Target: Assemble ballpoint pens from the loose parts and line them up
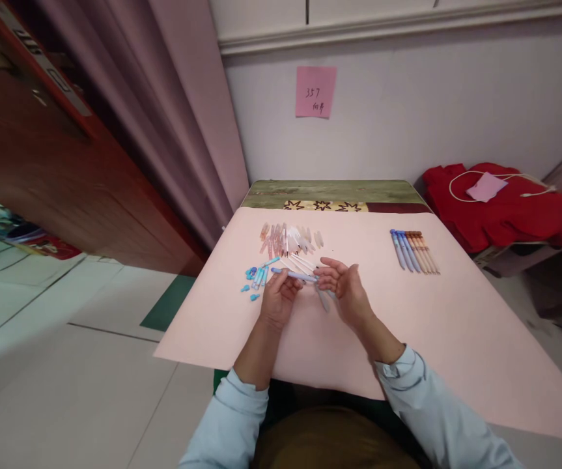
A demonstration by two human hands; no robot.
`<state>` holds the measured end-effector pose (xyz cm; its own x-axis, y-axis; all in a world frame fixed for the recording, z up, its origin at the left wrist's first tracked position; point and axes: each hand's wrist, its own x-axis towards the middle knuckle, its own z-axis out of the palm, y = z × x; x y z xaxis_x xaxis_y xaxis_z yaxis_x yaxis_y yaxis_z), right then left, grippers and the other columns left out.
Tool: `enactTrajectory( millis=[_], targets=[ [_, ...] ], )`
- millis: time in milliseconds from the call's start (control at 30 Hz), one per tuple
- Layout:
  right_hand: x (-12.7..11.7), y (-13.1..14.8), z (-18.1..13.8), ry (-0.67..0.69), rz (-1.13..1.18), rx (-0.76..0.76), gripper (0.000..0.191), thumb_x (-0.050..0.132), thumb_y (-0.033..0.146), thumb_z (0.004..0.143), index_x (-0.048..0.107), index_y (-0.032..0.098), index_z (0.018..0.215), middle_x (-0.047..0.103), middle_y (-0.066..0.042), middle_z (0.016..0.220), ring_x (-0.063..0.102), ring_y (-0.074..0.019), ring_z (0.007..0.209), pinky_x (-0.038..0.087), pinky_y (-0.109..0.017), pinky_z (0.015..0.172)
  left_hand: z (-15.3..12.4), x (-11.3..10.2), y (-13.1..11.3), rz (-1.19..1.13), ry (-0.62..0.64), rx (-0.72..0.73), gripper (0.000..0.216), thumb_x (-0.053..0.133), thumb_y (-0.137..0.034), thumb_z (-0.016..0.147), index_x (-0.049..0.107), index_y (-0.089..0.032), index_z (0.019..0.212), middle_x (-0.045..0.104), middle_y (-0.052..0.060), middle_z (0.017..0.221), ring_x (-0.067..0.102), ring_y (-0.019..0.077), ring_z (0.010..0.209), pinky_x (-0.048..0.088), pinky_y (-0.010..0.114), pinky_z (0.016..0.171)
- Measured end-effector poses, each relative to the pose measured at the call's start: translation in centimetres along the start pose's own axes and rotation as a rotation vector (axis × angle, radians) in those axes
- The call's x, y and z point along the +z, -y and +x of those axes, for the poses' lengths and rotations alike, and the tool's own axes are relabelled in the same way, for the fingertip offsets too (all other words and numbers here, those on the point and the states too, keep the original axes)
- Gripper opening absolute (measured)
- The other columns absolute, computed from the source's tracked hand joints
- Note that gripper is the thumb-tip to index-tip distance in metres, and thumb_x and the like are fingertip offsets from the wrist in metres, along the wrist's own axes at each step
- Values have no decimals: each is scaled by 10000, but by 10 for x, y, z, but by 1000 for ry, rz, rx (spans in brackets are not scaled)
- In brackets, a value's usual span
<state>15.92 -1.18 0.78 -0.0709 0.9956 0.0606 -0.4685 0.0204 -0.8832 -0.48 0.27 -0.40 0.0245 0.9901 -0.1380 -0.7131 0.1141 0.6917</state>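
My left hand (277, 298) and my right hand (343, 287) meet over a table covered with pink paper (407, 319). Both pinch a light blue pen barrel (294, 275) that lies level between them, the left at its left end and the right at its right end. Just beyond the hands lie several white refills (300, 262) and a pile of clear and orange pen parts (286, 238). Small blue caps and tips (256, 279) are scattered left of my left hand. A row of several assembled blue and orange pens (415, 251) rests at the far right.
Red cloth (505, 208) with a white cable and a pink note lies on a seat right of the table. A pink sticky note (315, 91) hangs on the wall. Curtain (173, 117) and a wooden door (41, 143) stand at the left, above a tiled floor.
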Motion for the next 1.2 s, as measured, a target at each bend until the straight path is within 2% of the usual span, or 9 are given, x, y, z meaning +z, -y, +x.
enactTrajectory(
  millis=[133,300,433,533,600,700,767,867,1200],
  targets=[
    [-3,8,5,28,392,175,851,201,831,814,631,179,1151,678,-131,1116,644,-231,1017,532,-371,873,0,-1,0,-13,-28,-14,187,723,-291,761,618,-137,776,616,-2,673,577,91,593,478,240,623],
    [-5,10,6,55,478,223,879,193,842,804,613,177,1197,669,-140,1160,616,-252,1106,511,-425,941,-1,2,0,20,-10,-9,191,727,-295,762,622,-143,810,603,-8,679,567,86,600,481,235,625],
    [-7,0,7,29,215,137,769,289,783,846,625,174,1173,671,-142,1150,649,-239,1033,527,-403,898,-3,4,1,74,-10,0,224,744,-319,745,628,-147,829,588,-14,685,548,77,593,474,228,615],
    [-6,-9,3,-13,-177,-24,533,564,611,838,626,187,1155,696,-108,1059,674,-209,911,543,-360,819,-4,5,3,160,-1,18,234,748,-333,738,634,-148,824,590,-12,687,548,77,596,470,225,618],
    [-5,-12,-1,-12,-482,-159,465,674,518,791,641,194,1123,707,-84,997,671,-194,851,538,-337,796,-4,5,4,215,0,30,230,748,-332,734,638,-148,813,591,-12,673,549,78,595,465,221,619],
    [-3,-13,-6,14,-925,-341,330,678,465,802,688,220,1023,719,-60,919,662,-177,802,519,-293,754,-5,5,6,263,4,51,224,751,-326,725,645,-146,806,589,-14,654,548,80,595,461,219,624],
    [-3,-13,-8,15,-1116,-419,242,645,438,836,705,239,961,724,-46,889,660,-164,776,499,-263,709,-5,4,7,287,10,67,223,750,-325,721,651,-145,807,587,-15,647,548,83,597,465,225,633],
    [-4,-13,-7,-22,-1197,-465,183,628,390,854,710,247,935,728,-26,886,660,-149,752,482,-243,675,-5,4,8,314,16,77,226,745,-331,725,659,-143,815,597,-8,652,551,87,604,467,232,642],
    [-3,-7,-7,-88,-1221,-433,151,646,329,826,713,259,942,720,-17,912,660,-163,801,471,-249,679,-2,2,7,234,-58,109,215,741,-329,735,647,-144,793,595,-14,658,555,76,597,460,223,645]
  ],
)
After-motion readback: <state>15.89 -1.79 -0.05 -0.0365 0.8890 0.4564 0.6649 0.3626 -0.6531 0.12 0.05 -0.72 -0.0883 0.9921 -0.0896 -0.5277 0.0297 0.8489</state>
